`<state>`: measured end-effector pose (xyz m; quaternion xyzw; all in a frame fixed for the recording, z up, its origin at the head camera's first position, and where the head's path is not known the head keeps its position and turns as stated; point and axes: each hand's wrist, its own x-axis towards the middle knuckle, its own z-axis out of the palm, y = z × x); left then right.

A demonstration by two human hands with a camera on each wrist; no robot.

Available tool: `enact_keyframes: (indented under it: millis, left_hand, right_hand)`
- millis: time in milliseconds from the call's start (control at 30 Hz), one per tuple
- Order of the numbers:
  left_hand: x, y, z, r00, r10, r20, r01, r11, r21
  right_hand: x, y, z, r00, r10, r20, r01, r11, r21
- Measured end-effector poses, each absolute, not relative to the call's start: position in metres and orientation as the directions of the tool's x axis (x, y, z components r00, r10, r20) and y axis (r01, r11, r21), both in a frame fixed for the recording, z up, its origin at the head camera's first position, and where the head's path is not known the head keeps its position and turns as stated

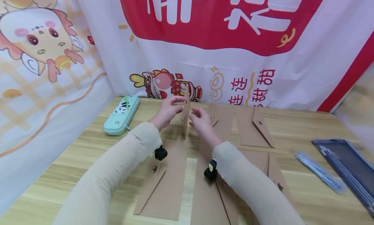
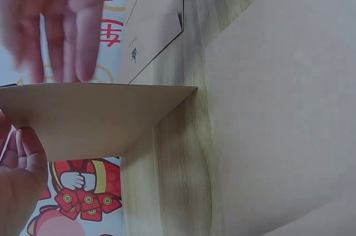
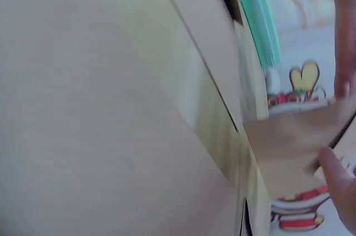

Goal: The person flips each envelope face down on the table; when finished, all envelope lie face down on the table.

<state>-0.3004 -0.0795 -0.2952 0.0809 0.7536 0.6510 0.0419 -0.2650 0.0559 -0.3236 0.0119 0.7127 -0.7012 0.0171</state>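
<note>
A brown paper envelope [image 1: 185, 116] stands on edge above the far part of the table, between the two hands. My left hand [image 1: 168, 112] pinches it from the left side; in the left wrist view the curled fingers [image 2: 25, 155] show at its edge. On the other side is my right hand [image 1: 201, 119], its fingers straight and right at the envelope's face. In the right wrist view one finger [image 3: 334, 169] lies against the envelope [image 3: 289, 147] near its flap.
Several more brown envelopes lie flat, including one at front left [image 1: 172, 189] and one at back right [image 1: 246, 131]. A mint pencil case [image 1: 122, 116] sits at the back left. To the right are a clear pen packet [image 1: 319, 173] and a dark mesh pouch [image 1: 347, 166]. A printed curtain [image 1: 181, 56] hangs behind.
</note>
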Motion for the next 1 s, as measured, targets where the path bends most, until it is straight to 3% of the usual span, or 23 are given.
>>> enact_keyframes:
  millis: [267,433,800,1000]
  left_hand:
    - [-0.299,-0.080,-0.292,-0.986,0.164,0.008,0.032,0.143,0.989]
    - [-0.299,-0.079,-0.293,-0.985,0.174,-0.009,0.015,0.138,0.990]
    - [-0.302,-0.080,-0.292,-0.984,0.176,-0.008,0.016,0.134,0.991]
    - [-0.301,-0.080,-0.294,-0.983,0.181,0.002,0.024,0.122,0.992]
  right_hand:
    - [-0.248,0.044,-0.326,-0.986,0.033,0.161,-0.151,0.197,-0.969]
    - [-0.248,0.038,-0.333,-0.972,0.042,0.230,-0.216,0.212,-0.953]
    - [-0.250,0.037,-0.333,-0.967,0.072,0.246,-0.217,0.284,-0.934]
    - [-0.245,0.037,-0.330,-0.943,0.074,0.323,-0.275,0.369,-0.888]
